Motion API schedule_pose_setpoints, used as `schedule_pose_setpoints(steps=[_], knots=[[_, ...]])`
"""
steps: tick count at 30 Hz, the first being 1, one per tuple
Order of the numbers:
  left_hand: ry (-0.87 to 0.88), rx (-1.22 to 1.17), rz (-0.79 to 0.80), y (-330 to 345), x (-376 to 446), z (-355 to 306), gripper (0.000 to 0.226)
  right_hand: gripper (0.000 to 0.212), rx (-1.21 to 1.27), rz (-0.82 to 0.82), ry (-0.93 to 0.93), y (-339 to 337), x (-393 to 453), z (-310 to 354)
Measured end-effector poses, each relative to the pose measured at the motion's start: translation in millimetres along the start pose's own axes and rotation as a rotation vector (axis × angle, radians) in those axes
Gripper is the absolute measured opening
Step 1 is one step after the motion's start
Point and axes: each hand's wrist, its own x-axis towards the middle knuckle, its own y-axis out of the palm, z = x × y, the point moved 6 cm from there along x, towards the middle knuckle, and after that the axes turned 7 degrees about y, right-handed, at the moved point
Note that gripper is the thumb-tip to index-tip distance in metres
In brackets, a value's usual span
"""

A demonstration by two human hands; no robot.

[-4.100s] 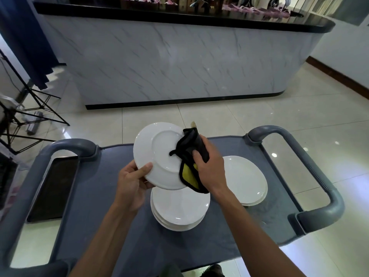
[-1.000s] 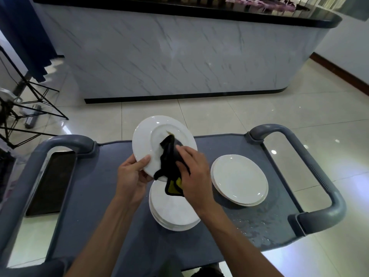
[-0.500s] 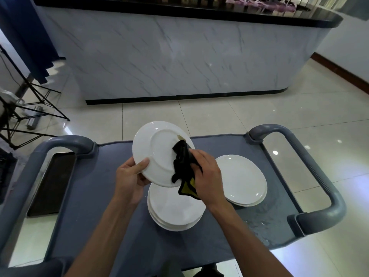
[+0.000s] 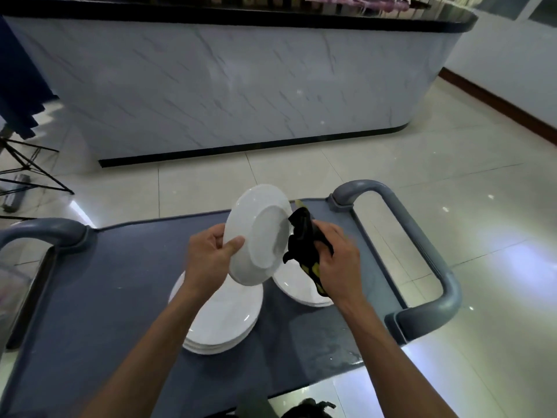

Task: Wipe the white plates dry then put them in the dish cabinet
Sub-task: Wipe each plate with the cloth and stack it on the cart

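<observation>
Above the cart [image 4: 99, 297], left fingers [image 4: 233, 244] pinch the plate [image 4: 256, 233]; right fingers [image 4: 327, 233] clutch the cloth [image 4: 301, 236]

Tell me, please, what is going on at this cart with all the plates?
A person is drying white plates at a grey cart. The left hand holds one plate up by its rim, tilted with its underside showing, while the right hand grips a black and yellow cloth against the plate's edge. A stack of plates sits on the cart below, and another plate lies beside it, partly hidden. Water glistens on the cart surface near the right forearm. No dish cabinet is in view.
</observation>
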Motion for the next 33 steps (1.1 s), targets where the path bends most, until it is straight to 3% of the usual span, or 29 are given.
schedule_pose_setpoints(steps=[3,5,9,13,24,33], knots=[[0.171,0.336,0.082,40,-2,-18,0.01,0.039,0.004,-0.014,0.034,-31,5,-23],[0.228,0.426,0.133,66,-5,-25,0.006,0.039,0.0,-0.038,0.04,-51,7,-36],[0.372,0.58,0.244,108,-16,-36,0.021,0.04,0.005,-0.048,0.056,-79,10,-60],[0.431,0.759,0.251,136,-23,-37,0.006,0.043,0.03,-0.032,0.07,-94,9,-79],[0.472,0.889,0.177,180,-41,-23,0.034,0.044,0.078,0.018,0.065,-109,3,-109],[0.571,0.969,0.318,201,-67,1,0.043,0.043,0.093,0.023,0.068,-106,2,-125]])
